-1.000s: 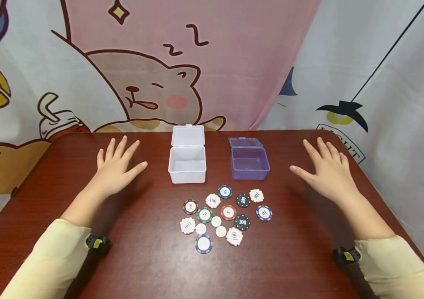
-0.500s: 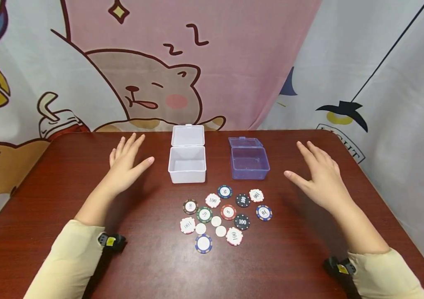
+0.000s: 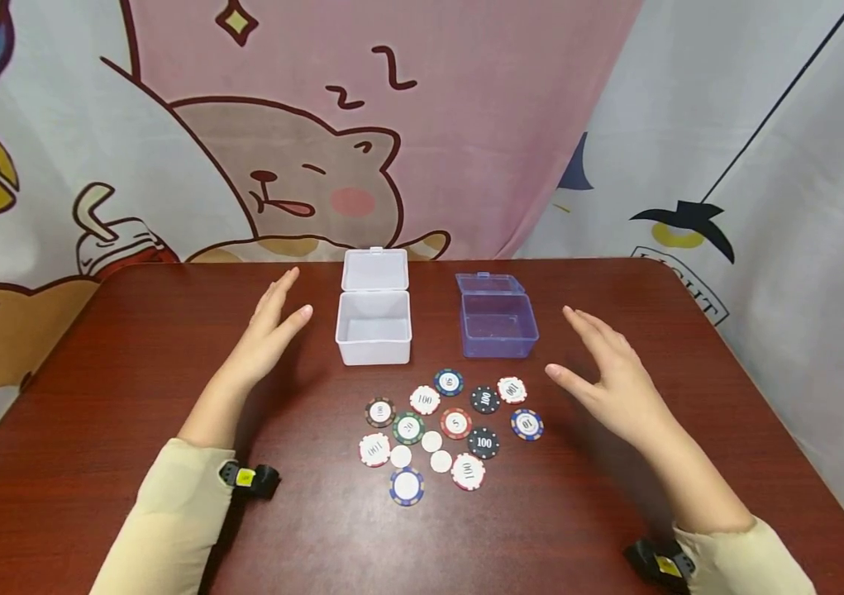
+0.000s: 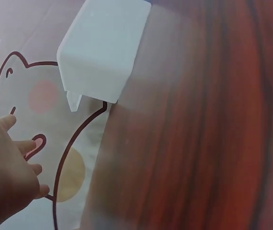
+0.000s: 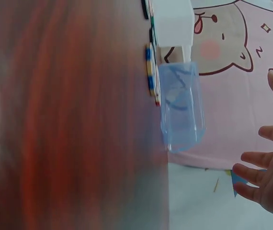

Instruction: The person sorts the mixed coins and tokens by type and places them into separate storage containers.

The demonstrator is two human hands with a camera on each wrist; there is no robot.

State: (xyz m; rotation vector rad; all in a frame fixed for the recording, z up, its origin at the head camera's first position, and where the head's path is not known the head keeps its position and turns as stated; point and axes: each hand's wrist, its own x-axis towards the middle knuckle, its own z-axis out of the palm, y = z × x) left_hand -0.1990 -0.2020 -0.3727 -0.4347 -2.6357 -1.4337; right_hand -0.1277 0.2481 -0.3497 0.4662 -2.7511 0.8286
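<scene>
My left hand [image 3: 261, 343] hovers over the table left of a white plastic box [image 3: 373, 330], its fingers extended and holding nothing. Off to the right, my right hand [image 3: 615, 380] is held beside a translucent blue-purple box [image 3: 498, 326], thumb spread from the fingers and nothing in it. Both boxes have their lids raised at the back and look empty inside. Several poker chips lie flat and loosely spread in front of them, among them a red chip [image 3: 455, 423], a green chip [image 3: 409, 428] and a black chip [image 3: 483, 443]. Small plain white discs [image 3: 431, 441] lie among the chips.
Everything stands on a dark reddish wooden table [image 3: 302, 529]. A printed curtain [image 3: 481, 124] hangs right behind its far edge. Each wrist wears a small black camera, such as the left wrist camera [image 3: 250, 478].
Both hands have moved inward, toward the boxes and chips, and have turned more onto their sides. The boxes and chips have stayed in place.
</scene>
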